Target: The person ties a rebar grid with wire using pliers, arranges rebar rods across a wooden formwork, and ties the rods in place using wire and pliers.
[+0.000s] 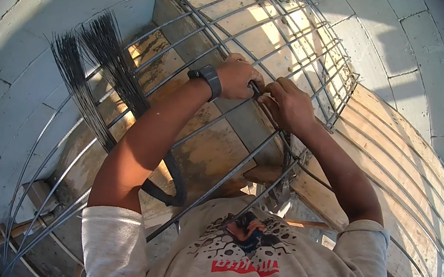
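Both my hands meet at a crossing in a grid of steel reinforcing bars [240, 168]. My left hand [235, 78], with a dark watch on its wrist, is closed around a bar, its fingertips beside a dark piece at the crossing. Close by on the right, my right hand [290, 106] has thumb and fingers pinched together at the same bar; anything thin between them is too small to make out. A thick bundle of black tie wire [110, 62], bent double, hangs over the bars left of my left forearm, which partly hides it.
Stained wooden formwork boards [209, 142] lie beneath the bars. More long bars run over the plywood panel [399, 146] at right and stick out at lower left. Pale block walls [19, 43] stand on both sides. Below the grid, the stairwell-like gap shows timber pieces.
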A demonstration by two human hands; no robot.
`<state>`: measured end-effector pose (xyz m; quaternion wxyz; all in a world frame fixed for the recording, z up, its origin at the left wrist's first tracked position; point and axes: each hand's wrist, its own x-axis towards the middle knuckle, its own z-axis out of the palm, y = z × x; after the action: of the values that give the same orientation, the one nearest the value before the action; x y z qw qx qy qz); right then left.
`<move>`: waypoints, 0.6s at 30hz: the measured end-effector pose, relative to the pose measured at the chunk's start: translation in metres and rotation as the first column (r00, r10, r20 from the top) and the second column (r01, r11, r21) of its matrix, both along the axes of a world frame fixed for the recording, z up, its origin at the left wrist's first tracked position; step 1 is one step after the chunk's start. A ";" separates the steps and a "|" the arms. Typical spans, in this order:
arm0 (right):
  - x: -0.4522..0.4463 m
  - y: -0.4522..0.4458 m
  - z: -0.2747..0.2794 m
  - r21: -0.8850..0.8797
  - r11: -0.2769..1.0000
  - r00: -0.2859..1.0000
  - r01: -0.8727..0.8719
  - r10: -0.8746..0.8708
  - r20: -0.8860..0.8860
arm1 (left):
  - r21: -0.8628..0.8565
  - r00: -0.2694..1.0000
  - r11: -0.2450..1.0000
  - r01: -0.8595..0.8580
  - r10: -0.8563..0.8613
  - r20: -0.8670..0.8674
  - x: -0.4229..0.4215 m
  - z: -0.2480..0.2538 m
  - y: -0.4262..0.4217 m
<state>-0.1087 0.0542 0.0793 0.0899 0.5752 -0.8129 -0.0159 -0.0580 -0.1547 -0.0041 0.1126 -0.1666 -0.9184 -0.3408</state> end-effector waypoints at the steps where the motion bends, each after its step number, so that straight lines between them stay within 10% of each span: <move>1: -0.003 0.011 0.012 -0.013 0.997 0.993 0.081 -0.080 0.087 | 0.002 1.000 1.000 0.008 -0.008 0.011 0.001 0.002 -0.001; 7: -0.048 0.113 0.023 0.277 0.911 0.862 0.306 -0.389 0.325 | 0.047 1.000 0.999 0.005 -0.006 0.016 -0.001 -0.001 0.001; 10: -0.039 0.108 0.036 0.503 0.792 0.846 0.346 -0.495 0.197 | 0.044 1.000 0.999 -0.010 0.009 0.022 0.006 0.004 0.001; 13: -0.048 0.124 0.021 0.418 0.862 0.957 0.287 -0.233 -0.175 | 0.028 0.998 1.000 -0.007 0.005 0.055 0.005 0.006 0.003; 18: -0.039 0.094 0.079 0.426 0.834 0.936 0.352 -0.305 -0.176 | 0.114 0.996 0.993 -0.006 -0.003 0.084 0.005 0.007 0.001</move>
<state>-0.1482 0.1480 0.1583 -0.0091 0.4305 -0.8678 -0.2479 -0.0529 -0.1540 0.0031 0.0836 -0.1448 -0.9015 -0.3992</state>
